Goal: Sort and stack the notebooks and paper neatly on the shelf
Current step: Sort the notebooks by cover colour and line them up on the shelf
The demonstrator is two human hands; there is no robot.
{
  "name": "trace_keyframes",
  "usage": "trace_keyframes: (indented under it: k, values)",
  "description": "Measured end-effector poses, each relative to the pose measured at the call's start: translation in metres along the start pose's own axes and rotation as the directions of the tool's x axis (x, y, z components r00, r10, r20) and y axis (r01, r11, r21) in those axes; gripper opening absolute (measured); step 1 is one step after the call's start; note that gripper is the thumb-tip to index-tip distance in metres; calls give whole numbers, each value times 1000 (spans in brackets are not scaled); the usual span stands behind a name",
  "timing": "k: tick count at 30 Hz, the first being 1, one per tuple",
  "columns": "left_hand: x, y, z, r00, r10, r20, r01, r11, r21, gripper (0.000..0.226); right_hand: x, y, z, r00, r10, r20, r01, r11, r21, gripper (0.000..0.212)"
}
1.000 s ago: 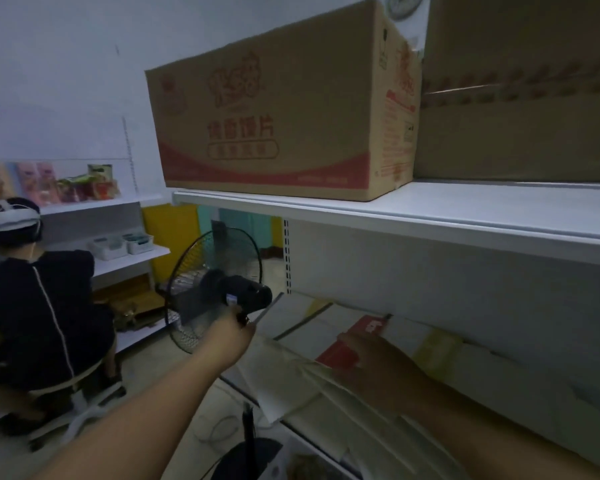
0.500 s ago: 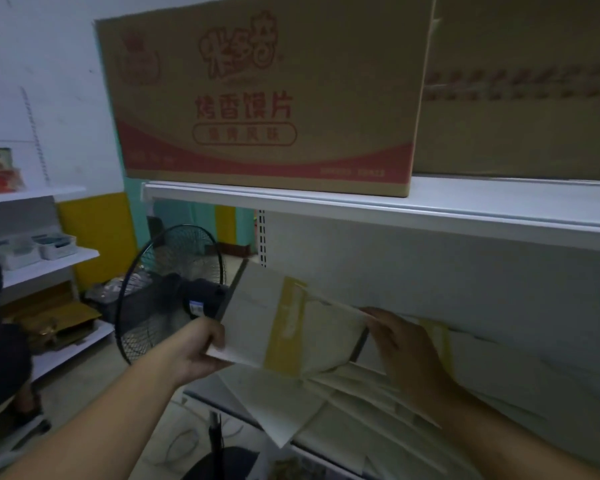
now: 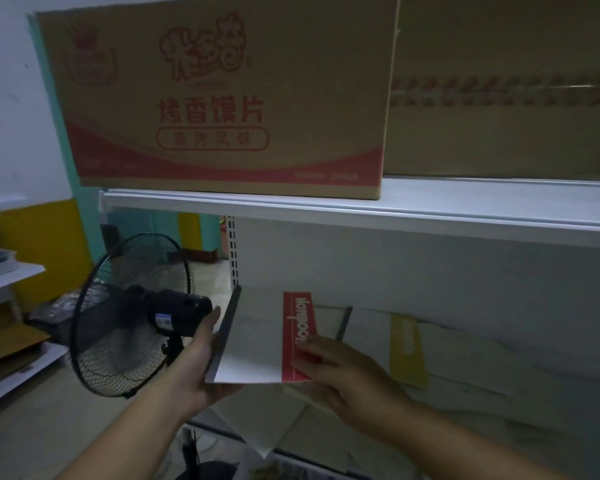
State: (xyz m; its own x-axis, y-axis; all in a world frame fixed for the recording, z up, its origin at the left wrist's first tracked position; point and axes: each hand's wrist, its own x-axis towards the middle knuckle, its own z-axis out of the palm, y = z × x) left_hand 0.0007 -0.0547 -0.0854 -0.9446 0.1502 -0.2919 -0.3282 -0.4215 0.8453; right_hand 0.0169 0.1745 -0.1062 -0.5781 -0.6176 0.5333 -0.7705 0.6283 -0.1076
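Left hand grasps the notebook at its near left corner, palm beneath, thumb laid up the grey spine; right hand lies with its fingers on top of the red band at the near right corner; its thumb is hidden, so cannot tell pinch from mere press. Notebook sits between the two hands, just above the pile of loose paper on the lower shelf; not yet set down.

Risks, as judged: the pile below is skewed and overlapping, with sheets jutting past the front edge; weight set on it could slide the lower sheets off the shelf. A yellow-banded notebook lies askew just to the right; stacking without squaring first would give a crooked stack. The fan stands just beside the left thumb; a leftward swing could knock its motor housing.

Orientation: cover up, spine to the left; long axis runs from the person toward the shelf's back panel, far end leaning slightly right; the band's lettering runs along that axis.
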Motion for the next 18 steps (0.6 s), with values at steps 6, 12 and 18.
trace_keyframes:
  k: [6, 12, 18]
  values:
    - [10, -18, 3, 996, 82, 42, -85, 994, 75, 34, -25, 16, -14, 873, 414, 259, -395, 910, -123, 95]
    - [-2, -27, 14, 994, 104, -16, -101, 988, 120, 22, -53, 36, -32, 655, 727, 207, -684, 687, -245, 42]
    - [-36, -24, 27, 980, 167, -109, -134, 956, 260, 19, -43, 37, -54, 658, 746, -105, -753, 648, -113, 33]
